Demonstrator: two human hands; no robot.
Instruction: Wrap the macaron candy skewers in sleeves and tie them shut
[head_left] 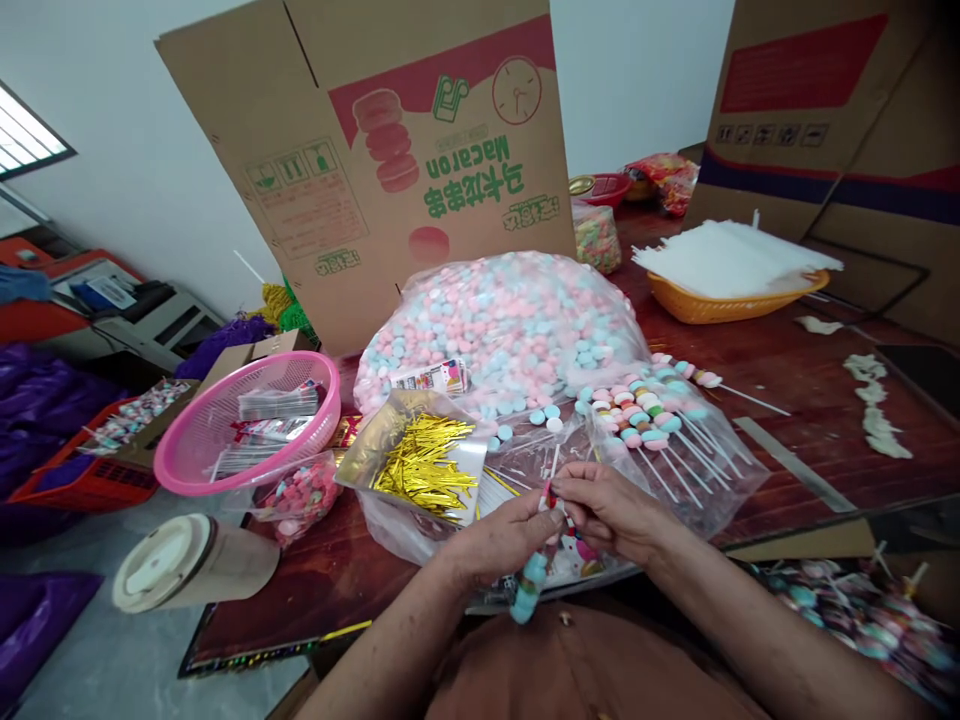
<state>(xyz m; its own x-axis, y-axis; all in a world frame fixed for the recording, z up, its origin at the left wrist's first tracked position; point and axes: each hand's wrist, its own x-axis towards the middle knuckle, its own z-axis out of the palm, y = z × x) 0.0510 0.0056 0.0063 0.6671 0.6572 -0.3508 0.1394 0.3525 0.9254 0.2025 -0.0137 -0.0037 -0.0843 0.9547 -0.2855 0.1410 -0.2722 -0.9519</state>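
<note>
My left hand (pixel 501 538) and my right hand (pixel 609 510) meet in front of my chest, both closed on a candy skewer (pixel 531 580) of blue and pink discs that hangs down toward me. The fingers pinch near its upper end, where a small wrapper with red print shows. Just beyond my hands lies a pile of gold twist ties (pixel 424 462) on clear plastic. To the right rest several finished skewers (pixel 660 415) side by side. Behind them bulges a big clear bag of pink and blue candy discs (pixel 499 325).
A pink basket (pixel 196 440) with packets stands at left, a capped cup (pixel 196 562) lies on its side nearer me. An orange tray (pixel 731 300) holds white sheets at back right. Cardboard boxes (pixel 390 150) rise behind. More wrapped skewers (pixel 855 610) lie at lower right.
</note>
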